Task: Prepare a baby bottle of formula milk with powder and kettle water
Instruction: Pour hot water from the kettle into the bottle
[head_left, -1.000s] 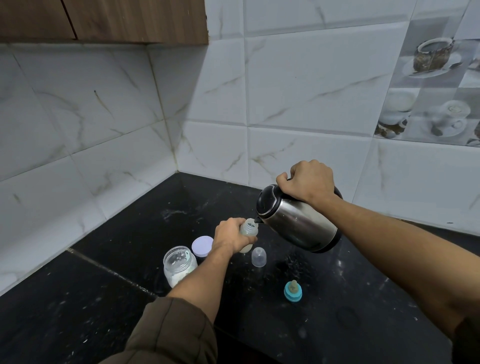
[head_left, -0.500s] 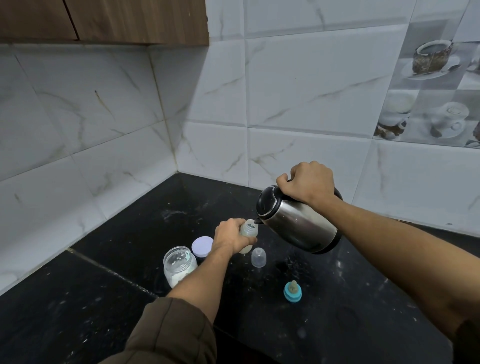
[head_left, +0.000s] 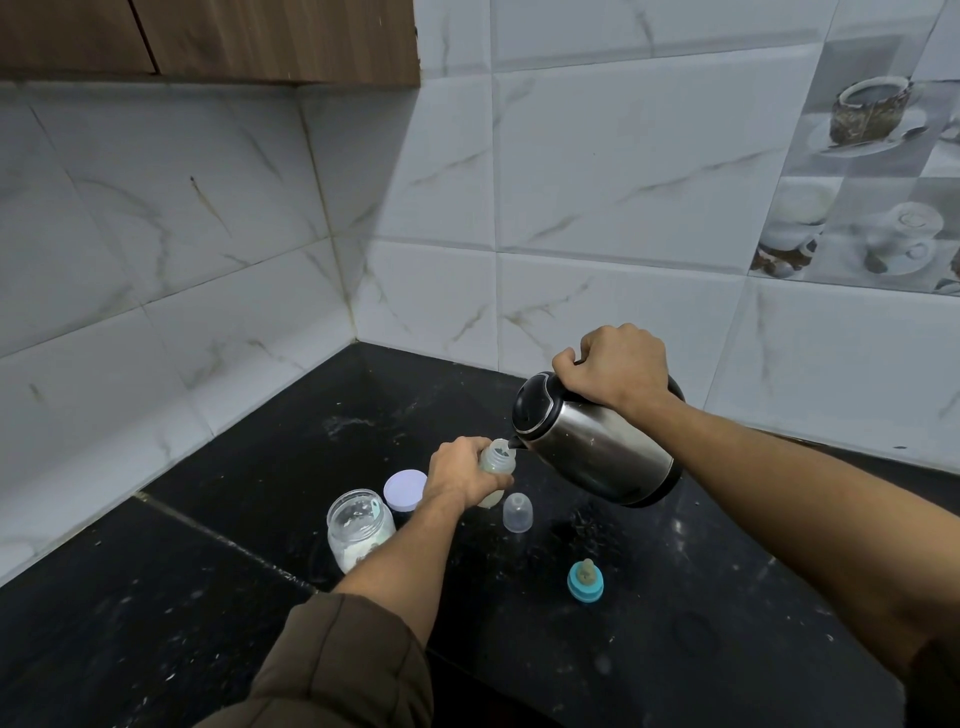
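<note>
Left hand (head_left: 461, 474): fingers curled round the body of the baby bottle (head_left: 497, 459), gripping it firmly. The bottle is raised off the black counter (head_left: 208, 597) and tipped slightly towards the kettle. Its mouth is open, with no cap or teat fitted.

Right hand (head_left: 616, 367): closed in a full fist round the kettle's handle, which it hides. The steel kettle (head_left: 597, 457) is held in the air, tilted down to the person's left, black lid closed. Its spout (head_left: 514, 442) sits at the bottle's rim, touching or just short of it. No stream of water can be made out.

Containers: the bottle is translucent and looks pale and cloudy. The hand covers most of it, so the fill level cannot be told. A glass jar (head_left: 359, 530) stands open on the counter just left of the left forearm, with white powder in the bottom and dusted up the inner wall. Its pale round lid (head_left: 405, 488) lies flat just behind it.

Bottle parts: a clear dome cap (head_left: 518, 513) stands upright on the counter, just below the held bottle. The teal screw ring with its teat (head_left: 585, 574) stands apart, nearer the person.

Surroundings: the counter shows white specks. Marble-look wall tiles (head_left: 597, 182) meet in a corner behind it, under a wooden cupboard (head_left: 208, 36). A brown sleeve (head_left: 343, 665) covers the left upper arm.
</note>
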